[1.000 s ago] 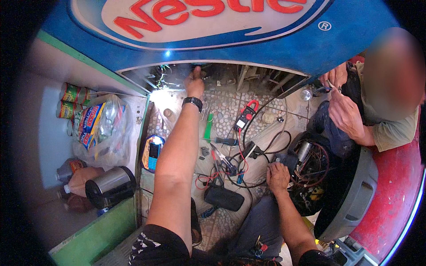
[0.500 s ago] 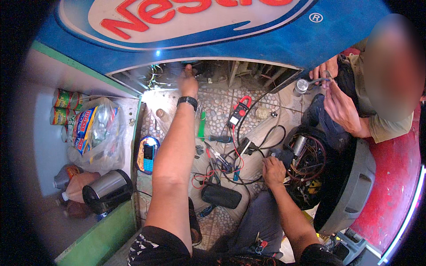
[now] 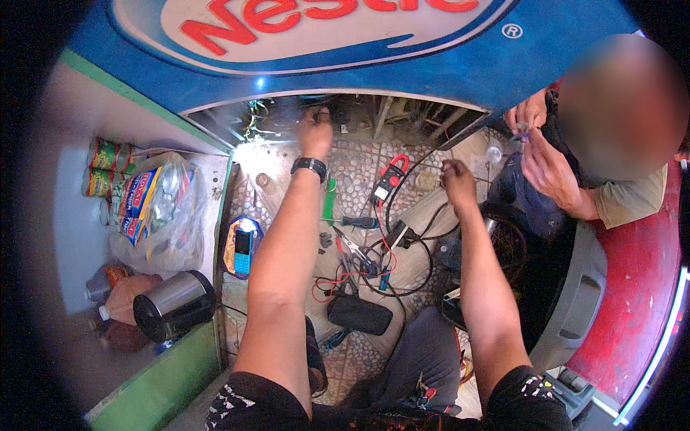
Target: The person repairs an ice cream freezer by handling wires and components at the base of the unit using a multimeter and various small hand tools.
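My left hand (image 3: 316, 133) reaches up into the dark opening (image 3: 374, 115) under a blue cabinet, with its fingers curled among wires (image 3: 253, 118); what it grips is hidden. A black wristwatch (image 3: 309, 167) sits on that wrist. My right hand (image 3: 456, 183) hovers above the stone floor with fingers loosely curled, beside a black cable (image 3: 420, 215). I cannot make out anything in it. A red clamp meter (image 3: 392, 176) lies between my two arms. Below it lie a green-handled screwdriver (image 3: 329, 202), a black-handled screwdriver (image 3: 359, 222) and pliers (image 3: 351, 248).
Another person crouches at the right, both hands (image 3: 535, 140) on a small part. A black pouch (image 3: 359, 314) lies by my knee. A lit phone (image 3: 243, 250) rests at the left. On a shelf stand a steel kettle (image 3: 172, 305), a plastic bag (image 3: 154, 208) and cans (image 3: 100, 154).
My right hand has lifted off the tools on the floor and moved forward toward the cabinet. My left hand stays up in the opening, shifted slightly.
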Motion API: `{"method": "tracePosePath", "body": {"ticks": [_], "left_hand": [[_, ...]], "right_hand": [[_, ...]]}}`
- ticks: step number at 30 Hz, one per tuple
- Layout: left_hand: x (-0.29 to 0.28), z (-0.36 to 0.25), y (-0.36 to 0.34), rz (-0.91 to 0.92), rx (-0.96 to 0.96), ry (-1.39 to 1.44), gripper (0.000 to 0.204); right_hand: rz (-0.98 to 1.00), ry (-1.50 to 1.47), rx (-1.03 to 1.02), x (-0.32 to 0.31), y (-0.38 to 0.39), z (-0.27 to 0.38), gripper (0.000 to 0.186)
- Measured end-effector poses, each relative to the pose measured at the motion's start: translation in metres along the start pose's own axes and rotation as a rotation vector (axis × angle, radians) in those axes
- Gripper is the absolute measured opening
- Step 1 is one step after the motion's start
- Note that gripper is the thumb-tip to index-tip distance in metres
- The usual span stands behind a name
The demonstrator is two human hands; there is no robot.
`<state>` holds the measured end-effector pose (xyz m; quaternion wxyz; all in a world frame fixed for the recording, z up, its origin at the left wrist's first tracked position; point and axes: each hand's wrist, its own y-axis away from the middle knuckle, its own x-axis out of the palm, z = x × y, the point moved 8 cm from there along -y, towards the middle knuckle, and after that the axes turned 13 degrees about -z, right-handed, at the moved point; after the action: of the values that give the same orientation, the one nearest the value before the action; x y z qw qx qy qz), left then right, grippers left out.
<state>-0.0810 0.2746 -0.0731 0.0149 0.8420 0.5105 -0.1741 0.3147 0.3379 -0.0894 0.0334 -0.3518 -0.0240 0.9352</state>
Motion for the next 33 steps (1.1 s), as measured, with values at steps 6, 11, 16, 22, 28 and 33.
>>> {"method": "tracePosePath", "body": {"ticks": [6,11,16,22,28,33], "left_hand": [[0.005,-0.026,0.005,-0.038,0.26,-0.087,0.032],[0.01,-0.031,0.012,0.035,0.337,-0.177,0.032],[0.017,-0.049,0.015,0.064,0.41,-0.203,0.032],[0.013,-0.046,0.01,0.011,0.404,-0.142,0.029],[0.037,0.007,0.035,0.152,-0.345,0.25,0.027],[0.077,0.031,0.065,0.206,-0.976,1.013,0.032]], "right_hand": [[0.171,-0.413,0.388,0.028,-0.042,-0.013,0.022],[0.188,-0.305,0.471,0.032,-0.034,-0.011,0.019],[0.117,-0.395,0.366,0.019,-0.042,-0.011,0.017],[0.128,-0.472,0.236,0.01,-0.032,0.011,0.018],[0.126,-0.616,0.347,0.009,-0.01,0.008,0.03],[0.193,-0.852,0.413,0.013,-0.009,0.015,0.039]]}}
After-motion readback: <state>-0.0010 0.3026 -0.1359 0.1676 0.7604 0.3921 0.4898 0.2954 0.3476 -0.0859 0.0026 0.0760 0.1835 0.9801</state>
